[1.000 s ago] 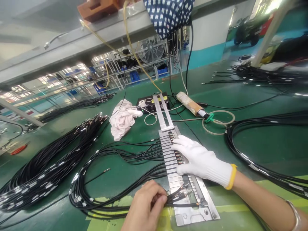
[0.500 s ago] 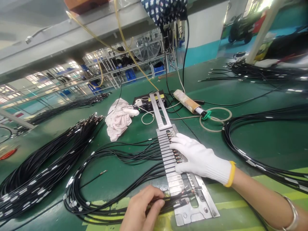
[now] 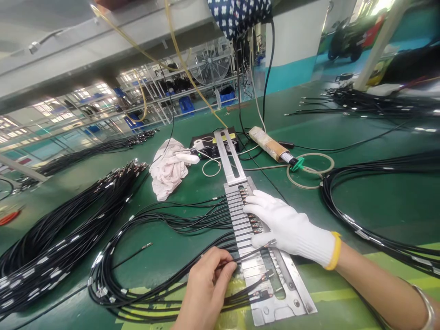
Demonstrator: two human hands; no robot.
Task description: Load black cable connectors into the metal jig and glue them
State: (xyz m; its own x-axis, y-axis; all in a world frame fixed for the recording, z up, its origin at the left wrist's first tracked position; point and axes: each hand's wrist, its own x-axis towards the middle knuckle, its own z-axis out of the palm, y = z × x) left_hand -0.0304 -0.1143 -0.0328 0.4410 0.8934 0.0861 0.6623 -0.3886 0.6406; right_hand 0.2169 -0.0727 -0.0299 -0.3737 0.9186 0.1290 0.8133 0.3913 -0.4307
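A slotted metal fixture [image 3: 253,247] lies on the green table, with black cables seated side by side and their metal ends in a row. My bare left hand [image 3: 210,279] pinches one black cable [image 3: 250,253] between thumb and fingers; its connector end [image 3: 270,243] lies across the fixture near my right thumb. My right hand [image 3: 285,222], in a white glove, rests on the fixture with fingers stretched over the seated connectors. More loose cable ends [image 3: 263,277] lie across the near part of the fixture, below my left hand.
Thick cable bundles [image 3: 79,229] lie at left, and a coil [image 3: 340,220] at right. Behind the fixture stand a black box [image 3: 202,145], a pinkish cloth [image 3: 169,172] and a taped tool handle [image 3: 268,143] with a thin hose. Yellow tubes [image 3: 178,55] hang overhead.
My left hand has moved up and away along the fixture, bringing one cable off the near group, its end now beside my right thumb. My right hand has hardly moved.
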